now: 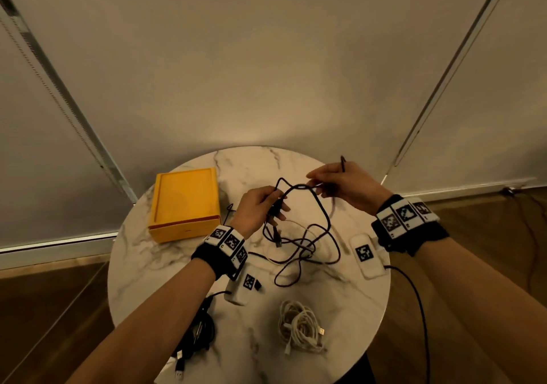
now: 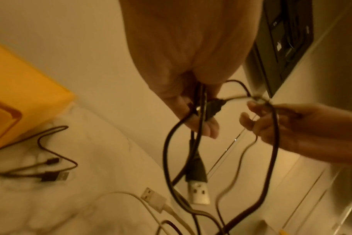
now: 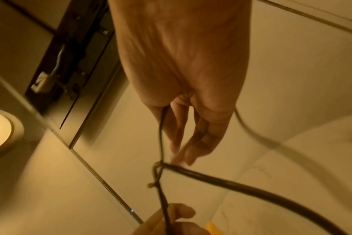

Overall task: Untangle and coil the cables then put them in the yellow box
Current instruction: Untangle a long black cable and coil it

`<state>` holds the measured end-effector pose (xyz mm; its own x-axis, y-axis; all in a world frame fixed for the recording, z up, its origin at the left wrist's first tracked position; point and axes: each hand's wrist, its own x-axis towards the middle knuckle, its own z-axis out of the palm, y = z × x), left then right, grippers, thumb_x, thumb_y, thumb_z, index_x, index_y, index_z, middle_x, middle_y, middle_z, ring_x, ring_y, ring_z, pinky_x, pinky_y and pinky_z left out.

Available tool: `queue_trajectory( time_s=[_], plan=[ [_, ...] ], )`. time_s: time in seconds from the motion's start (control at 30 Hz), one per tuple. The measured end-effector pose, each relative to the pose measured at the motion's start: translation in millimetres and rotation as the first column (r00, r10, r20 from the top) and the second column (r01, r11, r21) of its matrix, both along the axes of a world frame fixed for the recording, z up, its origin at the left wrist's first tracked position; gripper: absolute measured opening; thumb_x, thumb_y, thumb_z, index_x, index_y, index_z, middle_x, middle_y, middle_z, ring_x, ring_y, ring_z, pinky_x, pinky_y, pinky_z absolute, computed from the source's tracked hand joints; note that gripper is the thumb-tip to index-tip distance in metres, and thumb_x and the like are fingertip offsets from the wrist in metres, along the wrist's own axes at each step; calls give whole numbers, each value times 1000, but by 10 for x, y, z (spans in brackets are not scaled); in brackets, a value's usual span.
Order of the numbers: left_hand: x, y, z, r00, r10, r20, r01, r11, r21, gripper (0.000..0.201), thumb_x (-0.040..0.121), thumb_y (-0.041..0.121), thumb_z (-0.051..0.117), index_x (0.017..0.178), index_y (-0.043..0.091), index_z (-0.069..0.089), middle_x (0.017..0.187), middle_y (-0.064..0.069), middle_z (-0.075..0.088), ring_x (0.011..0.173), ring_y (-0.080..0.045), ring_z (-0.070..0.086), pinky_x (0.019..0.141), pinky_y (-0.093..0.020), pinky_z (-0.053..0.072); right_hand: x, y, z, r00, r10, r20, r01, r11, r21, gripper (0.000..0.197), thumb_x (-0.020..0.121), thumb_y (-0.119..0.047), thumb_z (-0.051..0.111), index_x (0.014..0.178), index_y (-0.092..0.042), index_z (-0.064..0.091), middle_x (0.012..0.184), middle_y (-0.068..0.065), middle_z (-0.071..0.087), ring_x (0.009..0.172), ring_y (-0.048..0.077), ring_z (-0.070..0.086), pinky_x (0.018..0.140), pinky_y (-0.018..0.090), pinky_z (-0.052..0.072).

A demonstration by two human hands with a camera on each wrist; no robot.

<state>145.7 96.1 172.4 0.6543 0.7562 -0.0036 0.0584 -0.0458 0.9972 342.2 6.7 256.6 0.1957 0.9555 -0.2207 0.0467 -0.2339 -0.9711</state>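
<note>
Round marble table, wood floor, pale walls.

I see a yellow box with an orange-brown seam line on a white marble table with grey veining. Black cables in a tangle, one strand looks dark reddish-brown. Cream-white cable bundle with a gold-tinted plug. Black coiled cable at the near edge, silver plug tips. Wristbands black, with white tiles carrying black-and-white square marker patterns. Floor brown wood, walls off-white.
</note>
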Motion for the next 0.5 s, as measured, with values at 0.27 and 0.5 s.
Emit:
queue_trajectory(
  time_s=[0.27,0.5],
  plan=[
    [-133,170,-156,968,208,-140,-124,883,452,25,98,33,51,76,36,63,79,4,64,70,-10,60,64,-30,48,170,117,25,958,-146,248,177,979,-104,30,102,-10,31,122,-3,50,84,24,73,71,36,72,54,33,51],
    [-79,306,121,968,193,-162,-130,934,332,20,90,28,68,79,12,73,71,3,63,52,-1,51,54,-22,40,246,250,188,955,-280,101,280,960,19,34,105,-19,30,124,0,50,69,23,70,47,27,65,40,23,40]
  ],
)
